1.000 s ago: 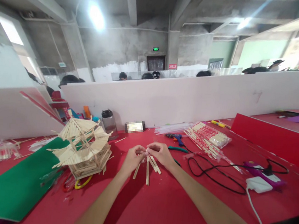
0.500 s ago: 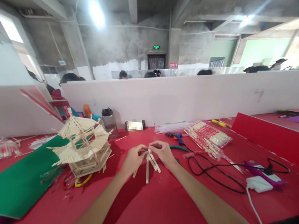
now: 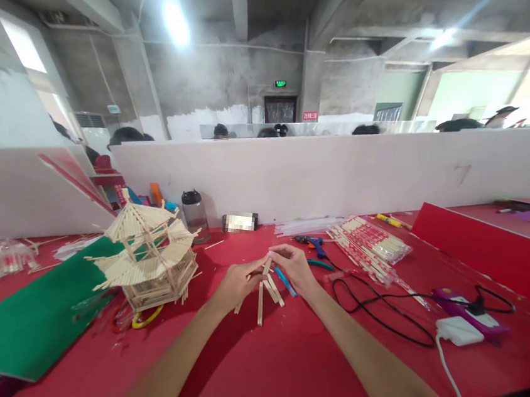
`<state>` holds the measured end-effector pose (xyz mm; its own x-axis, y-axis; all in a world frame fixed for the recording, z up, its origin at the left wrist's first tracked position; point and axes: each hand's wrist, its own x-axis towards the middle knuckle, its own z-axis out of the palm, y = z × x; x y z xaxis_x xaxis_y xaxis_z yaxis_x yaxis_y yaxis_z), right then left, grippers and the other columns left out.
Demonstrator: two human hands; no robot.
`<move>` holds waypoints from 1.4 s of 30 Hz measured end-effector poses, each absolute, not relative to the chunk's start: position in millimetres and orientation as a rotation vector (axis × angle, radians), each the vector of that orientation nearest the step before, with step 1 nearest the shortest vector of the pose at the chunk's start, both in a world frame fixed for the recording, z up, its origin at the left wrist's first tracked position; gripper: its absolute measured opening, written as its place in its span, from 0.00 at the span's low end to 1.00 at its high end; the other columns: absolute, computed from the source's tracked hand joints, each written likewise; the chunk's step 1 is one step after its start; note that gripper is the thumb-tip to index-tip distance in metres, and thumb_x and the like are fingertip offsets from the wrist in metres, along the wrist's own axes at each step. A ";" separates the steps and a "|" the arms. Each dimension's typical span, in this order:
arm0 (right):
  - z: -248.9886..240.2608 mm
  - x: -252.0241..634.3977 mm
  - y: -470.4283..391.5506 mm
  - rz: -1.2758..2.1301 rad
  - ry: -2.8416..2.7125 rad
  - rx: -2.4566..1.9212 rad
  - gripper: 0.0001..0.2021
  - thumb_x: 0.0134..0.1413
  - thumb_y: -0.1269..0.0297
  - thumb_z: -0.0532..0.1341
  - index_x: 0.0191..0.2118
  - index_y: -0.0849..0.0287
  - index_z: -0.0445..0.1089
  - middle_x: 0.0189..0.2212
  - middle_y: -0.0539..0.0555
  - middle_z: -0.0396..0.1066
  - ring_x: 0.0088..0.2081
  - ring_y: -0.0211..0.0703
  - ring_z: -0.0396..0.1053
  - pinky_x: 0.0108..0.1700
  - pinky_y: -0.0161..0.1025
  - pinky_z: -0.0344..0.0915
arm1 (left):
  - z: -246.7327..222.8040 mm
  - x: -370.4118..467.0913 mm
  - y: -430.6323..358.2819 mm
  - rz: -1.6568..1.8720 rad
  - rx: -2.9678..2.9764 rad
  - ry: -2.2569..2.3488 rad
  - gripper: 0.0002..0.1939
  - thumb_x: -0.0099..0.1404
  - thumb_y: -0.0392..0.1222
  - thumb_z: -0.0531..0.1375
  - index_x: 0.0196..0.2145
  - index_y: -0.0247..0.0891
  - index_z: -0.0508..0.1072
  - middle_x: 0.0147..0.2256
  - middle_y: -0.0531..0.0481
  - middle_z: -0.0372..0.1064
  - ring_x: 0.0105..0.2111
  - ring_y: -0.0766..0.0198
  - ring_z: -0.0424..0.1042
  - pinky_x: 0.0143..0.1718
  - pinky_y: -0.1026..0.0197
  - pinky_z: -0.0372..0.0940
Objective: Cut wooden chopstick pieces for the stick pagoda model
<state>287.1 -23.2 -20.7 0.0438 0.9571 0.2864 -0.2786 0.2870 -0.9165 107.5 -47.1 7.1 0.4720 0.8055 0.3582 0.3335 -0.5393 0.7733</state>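
Observation:
Above the red table (image 3: 246, 373), my left hand (image 3: 238, 284) and my right hand (image 3: 294, 267) meet with fingertips closed on a short pale wooden stick (image 3: 267, 266). The stick stands tilted between them, the right fingers at its upper end and the left fingers lower down. Just beneath lie several wooden sticks (image 3: 261, 304) fanned out; whether they join the held one is hidden by the fingers. A slim blue object (image 3: 286, 281) rests beside my right hand. To the left stands a pagoda-shaped model (image 3: 157, 272) built of wooden sticks, with two tiers of roofs.
Packs of chopsticks (image 3: 374, 245), a blue glue gun (image 3: 314, 245) and a black cable (image 3: 352, 309) lie on the right, near a white plug adapter (image 3: 459, 329). A bottle (image 3: 194, 216) stands at the back. A green board (image 3: 21, 312) lies left; a white partition (image 3: 296, 176) runs behind.
My right hand has shifted slightly up and right. The stick between my fingers shows more plainly, and the blue object has come into view. The camera has tilted a little.

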 end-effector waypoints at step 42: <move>-18.3 286.3 -27.8 0.920 -1.371 -0.798 0.13 0.45 0.56 0.68 0.34 0.60 0.76 0.32 0.56 0.78 0.34 0.47 0.76 0.37 0.41 0.72 | -4.9 109.8 -33.9 0.964 1.887 1.015 0.11 0.57 0.46 0.64 0.30 0.35 0.73 0.28 0.47 0.74 0.29 0.60 0.73 0.32 0.62 0.64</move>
<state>286.3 -27.8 -18.3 -0.0212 0.8944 0.4468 -0.0743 0.4443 -0.8928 109.8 -33.9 -4.9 0.3956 0.8827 0.2538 0.2986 -0.3849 0.8733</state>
